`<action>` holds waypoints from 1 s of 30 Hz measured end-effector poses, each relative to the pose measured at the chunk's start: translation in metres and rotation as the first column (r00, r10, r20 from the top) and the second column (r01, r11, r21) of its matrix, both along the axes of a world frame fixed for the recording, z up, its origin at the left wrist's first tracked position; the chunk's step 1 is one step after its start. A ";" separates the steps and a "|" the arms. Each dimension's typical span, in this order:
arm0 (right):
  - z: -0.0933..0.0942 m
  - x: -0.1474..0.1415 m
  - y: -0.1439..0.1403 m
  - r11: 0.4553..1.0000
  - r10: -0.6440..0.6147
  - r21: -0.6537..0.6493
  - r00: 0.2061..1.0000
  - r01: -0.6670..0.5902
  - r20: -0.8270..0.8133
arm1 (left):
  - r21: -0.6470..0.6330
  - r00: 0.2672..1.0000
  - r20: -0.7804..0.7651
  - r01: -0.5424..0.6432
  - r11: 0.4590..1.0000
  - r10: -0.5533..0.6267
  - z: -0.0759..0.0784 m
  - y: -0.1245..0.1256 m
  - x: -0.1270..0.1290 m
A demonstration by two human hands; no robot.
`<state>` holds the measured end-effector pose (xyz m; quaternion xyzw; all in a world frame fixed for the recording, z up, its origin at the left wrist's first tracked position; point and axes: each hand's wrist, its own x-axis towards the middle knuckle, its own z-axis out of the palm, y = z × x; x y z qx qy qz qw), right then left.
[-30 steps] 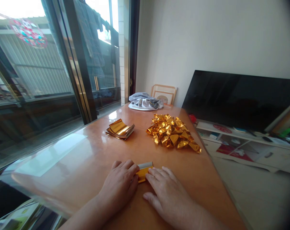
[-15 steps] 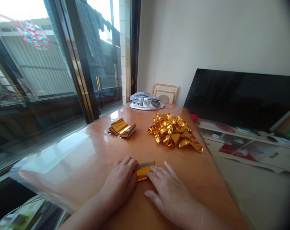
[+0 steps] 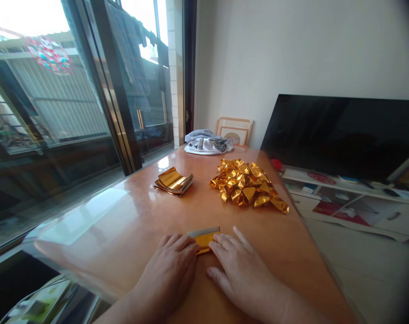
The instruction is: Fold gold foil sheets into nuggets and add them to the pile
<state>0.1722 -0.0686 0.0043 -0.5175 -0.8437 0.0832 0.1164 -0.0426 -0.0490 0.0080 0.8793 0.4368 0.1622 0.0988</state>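
A sheet of gold foil paper [image 3: 204, 240] lies folded on the table, with a grey strip of its backing along the far edge. My left hand [image 3: 172, 263] covers its left end, fingers close together and bent down onto it; the thumb is hidden. At the right end, the fingertips of my right hand [image 3: 236, 265] rest on the paper. That hand's fingers are partly spread, and its thumb lies apart on the wood. Beyond the left hand sits a stack of gold foil sheets [image 3: 174, 181]. A pile of folded gold foil pieces [image 3: 248, 184] is farther right.
The glossy wooden table [image 3: 123, 229] runs away from me to a bundle of grey-white cloth [image 3: 207, 143] at its far end. Picture frames [image 3: 233, 128] lean behind it. A large dark television [image 3: 339, 135] and a low white cabinet [image 3: 370, 216] stand at the right.
My left hand has slid nearer to me and flattened over the paper's left end, leaving the far left corner bare. My right hand has hardly moved. The view has shifted slightly.
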 end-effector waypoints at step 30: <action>-0.004 0.004 -0.001 0.998 -0.004 -0.061 1.000 0.004 -0.004 | 0.078 0.991 -0.089 -0.093 0.993 0.100 -0.009 -0.012 -0.001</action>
